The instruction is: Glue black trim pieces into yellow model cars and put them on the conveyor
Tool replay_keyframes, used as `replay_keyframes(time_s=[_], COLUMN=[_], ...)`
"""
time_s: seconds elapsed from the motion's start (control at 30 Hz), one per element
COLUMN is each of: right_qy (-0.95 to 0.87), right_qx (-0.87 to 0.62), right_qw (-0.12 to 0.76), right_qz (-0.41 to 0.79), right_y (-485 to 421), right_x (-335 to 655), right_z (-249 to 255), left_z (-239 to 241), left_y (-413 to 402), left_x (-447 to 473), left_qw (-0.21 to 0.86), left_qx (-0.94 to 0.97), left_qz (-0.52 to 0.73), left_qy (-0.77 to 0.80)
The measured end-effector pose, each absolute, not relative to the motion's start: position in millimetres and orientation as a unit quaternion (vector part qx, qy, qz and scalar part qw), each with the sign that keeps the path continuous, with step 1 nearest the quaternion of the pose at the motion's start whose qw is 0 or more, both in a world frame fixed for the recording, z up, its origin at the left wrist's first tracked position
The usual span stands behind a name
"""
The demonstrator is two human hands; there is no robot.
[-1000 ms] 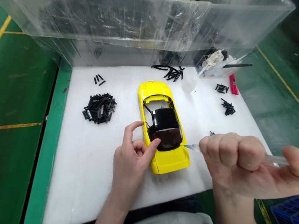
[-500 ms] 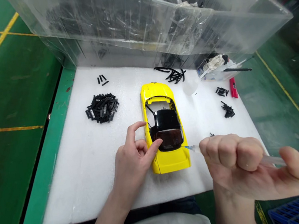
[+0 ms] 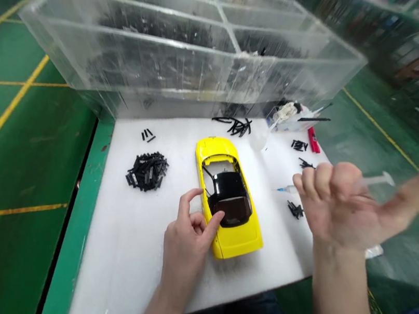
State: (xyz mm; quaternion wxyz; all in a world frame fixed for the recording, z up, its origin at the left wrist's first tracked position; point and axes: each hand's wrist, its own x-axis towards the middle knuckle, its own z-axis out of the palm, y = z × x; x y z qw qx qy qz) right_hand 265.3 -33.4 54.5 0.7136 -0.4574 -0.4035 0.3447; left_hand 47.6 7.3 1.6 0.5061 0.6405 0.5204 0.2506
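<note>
Car point(image 3: 238, 239): yellow shell w/ black roof point(image 3: 229, 184), flat on foam board point(image 3: 132, 273), approx mid-board, straight ahead of wearer
L hand point(image 3: 190, 236): thumb on corner of rear glass point(image 3: 238, 211), index bent to car's left edge, other fingers curled; can't tell if gripping or just steadying
R hand point(image 3: 338, 201): fist wrapped round syringe point(image 3: 372, 181), thumb stuck out clear of plunger end point(image 3: 388, 178)
Nozzle point(image 3: 279, 189): blue, aimed at car's right side, not touching, foam board below
Bits point(image 3: 295, 210): small black pile on foam board, just below nozzle/R hand in view
Strip pile point(image 3: 147, 171): black, left of car, few loose strips point(image 3: 147, 135) behind
Nozzle risk: contents unreadable, but if liq inside, tight fist or bumped plunger end cld drip on foam board, bits or car
Shell risk: if L hand only rests lightly, a poke from nozzle cld skid or turn car
Glass risk: thumb sits right on rear glass; extra press or slide cld smear it, poss shift it if loose
</note>
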Motion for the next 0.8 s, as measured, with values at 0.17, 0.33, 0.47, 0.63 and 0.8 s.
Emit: replay_keyframes(time_s=[0.17,0.33,0.47,0.63,0.8], right_qy=[-0.351,-0.433,-0.608,-0.63,-0.615], right_qx=[-0.605,-0.67,-0.691,-0.776,-0.786], right_qw=[0.664,0.593,0.387,-0.005,-0.059], right_qz=[0.264,-0.107,-0.052,0.015,0.01], right_y=[-12.1,-21.7,6.1,86.2,117.5], right_x=[306.8,277.6,245.9,240.3,244.3], right_z=[37.2,70.9,94.6,68.5,48.5], left_z=[-3.1,-4.9,-2.5,3.2,5.0], left_y=[5.0,1.7,1.2,5.2,8.2], left_x=[46.6,44.6,41.4,37.0,34.9], left_qw=[0.504,0.514,0.523,0.521,0.533], left_qx=[0.645,0.642,0.636,0.652,0.655], left_qz=[0.259,0.26,0.271,0.243,0.237], left_qy=[0.512,0.505,0.499,0.494,0.48])
